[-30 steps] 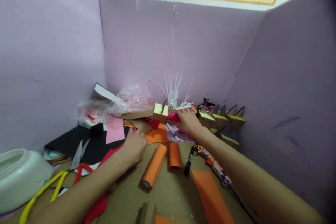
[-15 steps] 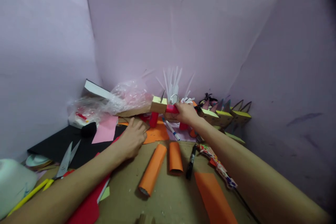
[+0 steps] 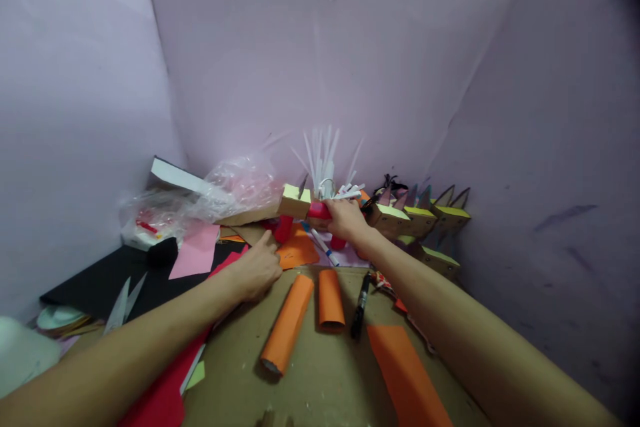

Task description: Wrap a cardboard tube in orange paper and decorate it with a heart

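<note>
Gripping red-bodied cardboard figure (image 3: 295, 204) with right hand (image 3: 346, 221), with fingers wrapped over its back, near back edge of desk (image 3: 235, 373), just in front of white sticks (image 3: 323, 160). Placing left hand (image 3: 257, 270) beside orange paper (image 3: 300, 248), with fingers bent; unable to tell whether gripping anything. Looks like positioning step, impossible to tell lifting from setting down. Calls next for steady grip, clear of sticks.

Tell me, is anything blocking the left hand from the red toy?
Nothing visible stands between the left hand and the red toy. Flat orange paper lies beside that hand; the right hand holds the toy.
</note>
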### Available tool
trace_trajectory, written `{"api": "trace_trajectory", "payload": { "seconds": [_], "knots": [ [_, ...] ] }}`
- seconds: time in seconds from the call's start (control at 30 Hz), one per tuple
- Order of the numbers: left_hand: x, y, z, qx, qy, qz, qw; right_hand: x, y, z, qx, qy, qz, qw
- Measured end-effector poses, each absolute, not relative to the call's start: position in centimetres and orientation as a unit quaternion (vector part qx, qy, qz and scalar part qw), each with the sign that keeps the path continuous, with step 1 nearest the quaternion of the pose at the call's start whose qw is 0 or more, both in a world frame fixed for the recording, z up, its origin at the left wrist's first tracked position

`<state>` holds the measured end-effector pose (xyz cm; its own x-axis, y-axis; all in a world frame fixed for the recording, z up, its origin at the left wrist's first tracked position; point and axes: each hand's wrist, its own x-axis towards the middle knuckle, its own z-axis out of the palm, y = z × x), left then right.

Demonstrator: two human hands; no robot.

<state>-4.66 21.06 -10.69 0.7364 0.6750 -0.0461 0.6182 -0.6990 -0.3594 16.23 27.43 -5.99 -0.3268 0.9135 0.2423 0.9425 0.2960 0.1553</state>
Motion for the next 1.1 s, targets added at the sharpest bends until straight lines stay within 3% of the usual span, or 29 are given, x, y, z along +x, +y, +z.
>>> {"api": "trace_trajectory", "payload": {
  "seconds": [0.6, 0.87, 1.1],
  "knots": [
    [-4.8, 18.5, -8.9, -0.894, -0.408, -0.023, 0.182, 15.9, 27.9, -6.8, -0.570, -0.802, -0.167, 0.065],
    [-6.7, 9.5, -6.4, -0.846, -0.395, -0.250, 0.257, 15.8, 27.0, -7.4, -0.573, -0.796, -0.164, 0.103],
    [-9.0, 6.8, -6.4, -0.709, -0.539, -0.257, 0.375, 15.4, 24.2, -5.2, -0.581, -0.796, -0.105, 0.133]
  ]
}}
